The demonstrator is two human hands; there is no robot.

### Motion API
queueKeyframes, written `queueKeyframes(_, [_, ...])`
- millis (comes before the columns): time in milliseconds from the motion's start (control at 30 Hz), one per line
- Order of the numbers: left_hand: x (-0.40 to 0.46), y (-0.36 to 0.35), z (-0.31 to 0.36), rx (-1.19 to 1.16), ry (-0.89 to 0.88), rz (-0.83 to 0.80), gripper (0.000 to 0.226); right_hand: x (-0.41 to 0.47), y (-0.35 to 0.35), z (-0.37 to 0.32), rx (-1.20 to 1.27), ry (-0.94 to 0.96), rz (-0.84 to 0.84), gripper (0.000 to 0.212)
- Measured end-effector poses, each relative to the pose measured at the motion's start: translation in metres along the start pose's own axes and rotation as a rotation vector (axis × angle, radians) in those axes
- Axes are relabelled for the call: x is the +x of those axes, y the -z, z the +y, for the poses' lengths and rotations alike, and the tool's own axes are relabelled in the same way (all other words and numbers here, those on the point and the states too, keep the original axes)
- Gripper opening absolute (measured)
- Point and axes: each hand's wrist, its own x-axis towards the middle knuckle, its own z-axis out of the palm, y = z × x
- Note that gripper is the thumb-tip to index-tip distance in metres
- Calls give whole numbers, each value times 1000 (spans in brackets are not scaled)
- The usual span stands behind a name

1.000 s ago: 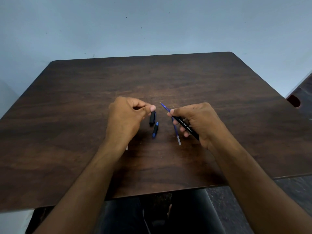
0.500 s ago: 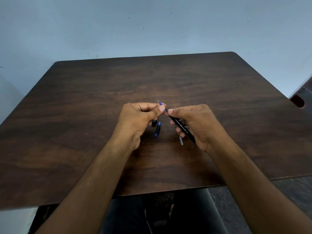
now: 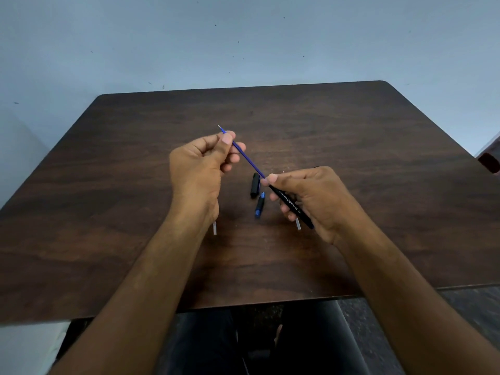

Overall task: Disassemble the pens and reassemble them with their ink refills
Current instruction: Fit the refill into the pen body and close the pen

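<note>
the left hand (image 3: 201,163) pinches the blue ink refill (image 3: 244,155) near its metal tip between thumb and fingers (image 3: 226,139), the other fingers loosely curled. the refill slants down to the right, its lower end running into the mouth of the black pen barrel (image 3: 293,208), which the right hand (image 3: 311,198) grips with thumb and curled fingers. white lettering along the barrel reads "octane" (the smaller print beside it is too fine to make out). both hands hover above the worktop (image 3: 378,158), near its middle. between them on the wood lie a black cap (image 3: 255,188) and, just below it, a short black-and-blue tip section (image 3: 259,205), close but apart. a pale refill end (image 3: 214,228) shows below the left wrist, another pale refill end (image 3: 298,223) below the right fingers. the worktop's far edge meets a pale blue wall (image 3: 243,44); the near edge runs under the forearms, with bare wood to either side.
</note>
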Motion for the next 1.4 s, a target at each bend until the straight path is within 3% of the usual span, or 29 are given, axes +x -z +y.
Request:
queueKeyframes(200, [18,31,8,-6,19,70,14,-4,-4,-4,-21,-12,2,17])
queueKeyframes(367, [28,60,6,446,26,-56,13,3,-13,-4,-15,-56,23,17])
queueKeyframes(500, [34,71,-8,849,54,-1,15,10,-25,-2,32,-71,17,19])
queueKeyframes(600, [38,66,-18,964,19,22,15,12,-29,1,81,-74,2,16])
queueKeyframes(1400, [40,53,-24,1014,23,-4,26,11,-23,-8,61,-26,62,17])
